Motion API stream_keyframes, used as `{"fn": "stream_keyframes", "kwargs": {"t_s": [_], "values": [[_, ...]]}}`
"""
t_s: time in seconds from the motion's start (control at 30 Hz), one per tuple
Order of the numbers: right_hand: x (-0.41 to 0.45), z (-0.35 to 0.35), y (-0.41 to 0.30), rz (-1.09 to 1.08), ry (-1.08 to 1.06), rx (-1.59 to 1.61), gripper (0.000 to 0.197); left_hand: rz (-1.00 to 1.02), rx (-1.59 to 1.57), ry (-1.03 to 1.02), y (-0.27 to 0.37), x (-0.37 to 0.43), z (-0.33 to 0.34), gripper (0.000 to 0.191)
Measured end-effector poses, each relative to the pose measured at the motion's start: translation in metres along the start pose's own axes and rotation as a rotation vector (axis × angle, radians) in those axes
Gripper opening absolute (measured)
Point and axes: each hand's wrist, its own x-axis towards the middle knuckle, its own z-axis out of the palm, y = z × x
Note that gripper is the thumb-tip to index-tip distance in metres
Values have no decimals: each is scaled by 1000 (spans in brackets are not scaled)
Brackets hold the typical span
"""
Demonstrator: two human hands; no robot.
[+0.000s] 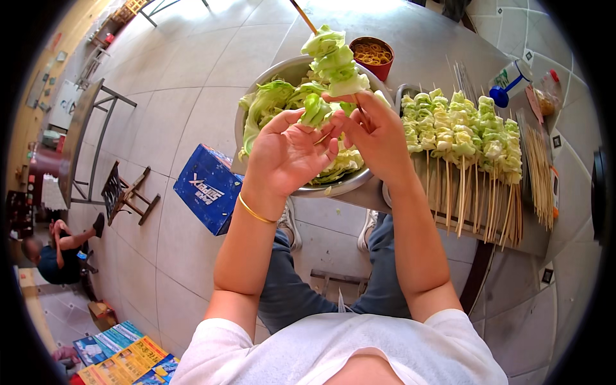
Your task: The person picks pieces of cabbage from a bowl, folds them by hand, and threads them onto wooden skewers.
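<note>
Both of my hands are raised over a metal bowl (239,122) of loose green cabbage leaves (274,94). My right hand (382,130) grips a wooden skewer (303,15) that slants up and to the left. Folded cabbage pieces (334,60) are threaded along its middle, above my fingers. A small cabbage piece (316,110) is pinched in my left hand (291,149), close to the fingers of my right. The lower end of the skewer is mostly hidden by my right hand.
To the right, a metal tray (405,90) holds several finished cabbage skewers (462,125) beside a bundle of bare sticks (539,178). Behind the bowl stands a red tub (380,70) of rubber bands. A blue box (207,190) is at the lower left; a person (60,255) sits far left.
</note>
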Motion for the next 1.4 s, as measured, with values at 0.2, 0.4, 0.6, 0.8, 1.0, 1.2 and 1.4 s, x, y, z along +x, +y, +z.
{"fn": "stream_keyframes", "kwargs": {"t_s": [0.2, 0.4, 0.6, 0.8, 1.0, 1.2, 1.4], "values": [[1, 3, -1, -43, 82, 67, 29, 30, 6, 6, 0, 4, 0, 28], [2, 5, 1, -228, 114, -131, 28, -18, -49, -51, -2, 7, -4, 32], [2, 1, 7, -74, -19, -3, 30, -28, -19, -123, 0, 9, -14, 39], [1, 1, -4, 36, 3, 122, 26, 32, 104, -113, 0, 10, -12, 37], [4, 2, -2, 42, 177, 153, 19, 381, 650, -38, -12, 10, -1, 36], [5, -2, 2, 8, 209, 197, 17, 712, 1015, 36, -24, 15, 5, 36], [5, 2, 5, -10, 227, 101, 15, 662, 938, 56, -17, 16, -2, 26]]}}
